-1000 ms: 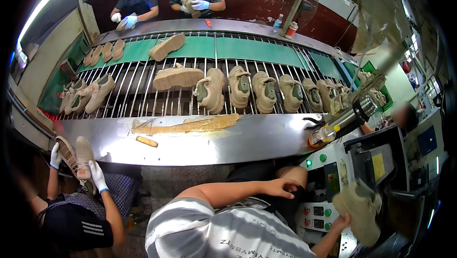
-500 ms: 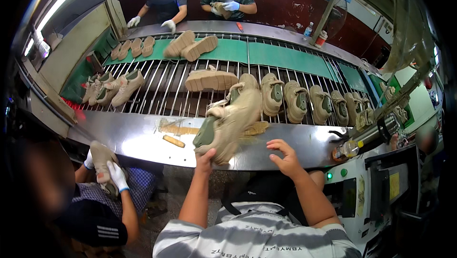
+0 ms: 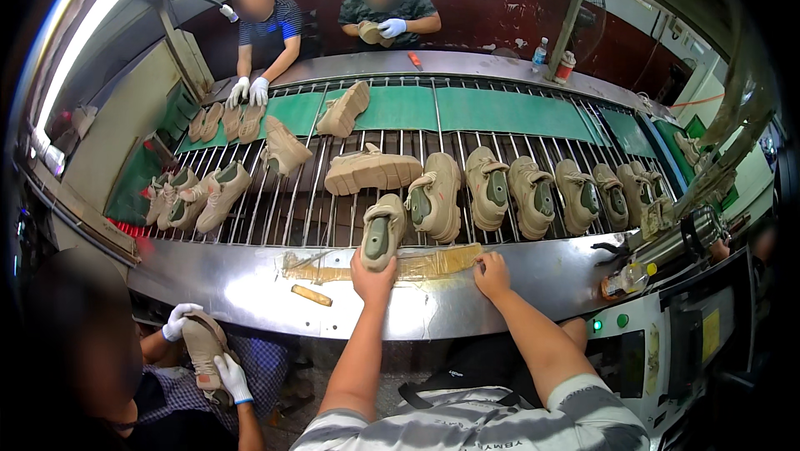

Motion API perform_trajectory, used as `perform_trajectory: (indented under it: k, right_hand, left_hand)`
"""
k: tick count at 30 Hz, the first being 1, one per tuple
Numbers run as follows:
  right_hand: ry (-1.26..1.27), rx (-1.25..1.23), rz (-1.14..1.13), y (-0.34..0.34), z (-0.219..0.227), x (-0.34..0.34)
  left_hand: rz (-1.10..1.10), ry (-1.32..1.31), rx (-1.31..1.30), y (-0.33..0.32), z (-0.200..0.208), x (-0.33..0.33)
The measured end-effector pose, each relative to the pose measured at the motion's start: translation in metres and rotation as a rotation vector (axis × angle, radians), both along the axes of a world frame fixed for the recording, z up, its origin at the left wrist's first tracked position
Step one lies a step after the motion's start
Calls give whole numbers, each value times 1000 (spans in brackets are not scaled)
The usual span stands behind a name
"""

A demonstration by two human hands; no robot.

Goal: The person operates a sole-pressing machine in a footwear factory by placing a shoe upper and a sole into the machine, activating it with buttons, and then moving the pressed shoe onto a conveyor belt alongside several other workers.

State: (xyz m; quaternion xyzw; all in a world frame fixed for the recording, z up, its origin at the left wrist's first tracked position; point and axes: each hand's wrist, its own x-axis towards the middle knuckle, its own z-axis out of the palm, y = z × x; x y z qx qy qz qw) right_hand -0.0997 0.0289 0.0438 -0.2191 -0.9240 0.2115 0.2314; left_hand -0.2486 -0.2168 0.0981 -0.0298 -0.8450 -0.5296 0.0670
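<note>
My left hand [image 3: 372, 279] is wrapped round the heel of a beige lace-up sneaker [image 3: 394, 216] with a green insole. The shoe's toe points away from me, over the front edge of the rack of metal rods [image 3: 308, 218]. My right hand [image 3: 493, 275] rests on the metal ledge [image 3: 450, 309], its fingers curled at the right end of a brown taped strip [image 3: 437, 264]. What those fingers hold, if anything, is hidden. Just beyond the held shoe stands another beige sneaker [image 3: 435, 201], in a row with several more. One sneaker [image 3: 372, 171] lies on its side.
A tan stick-like piece [image 3: 312, 295] lies on the ledge. At right are a yellow-capped bottle [image 3: 629, 279] and a steel flask [image 3: 696, 234]. A co-worker at lower left holds a sneaker [image 3: 208, 351]; two others stand across the rack, one with hands at several soles [image 3: 232, 123].
My left hand has brought the sneaker down and away from me to the rack's edge. My right hand's spread fingers have curled at the ledge. Across the rack, two sneakers have separated.
</note>
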Motion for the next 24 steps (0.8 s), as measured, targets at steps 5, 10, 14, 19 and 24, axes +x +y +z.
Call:
perform_trajectory:
  k: [5,10,14,19,24]
  right_hand:
    - [-106,21,-79,0,-4,-8]
    - [-72,-22,-55,3,3,-12]
    - [-60,-6,-78,9,-3,-12]
    - [-26,-52,-59,15,2,-11]
    - [-31,-32,-33,9,-4,-17]
  left_hand:
    - [129,129,-85,68,-26,-31]
    - [104,87,-50,105,-41,-62]
    - [-153,50,7,98,-54,-79]
    - [-506,326,252,60,-53,-135]
    - [-60,502,-666,64,-35,-246]
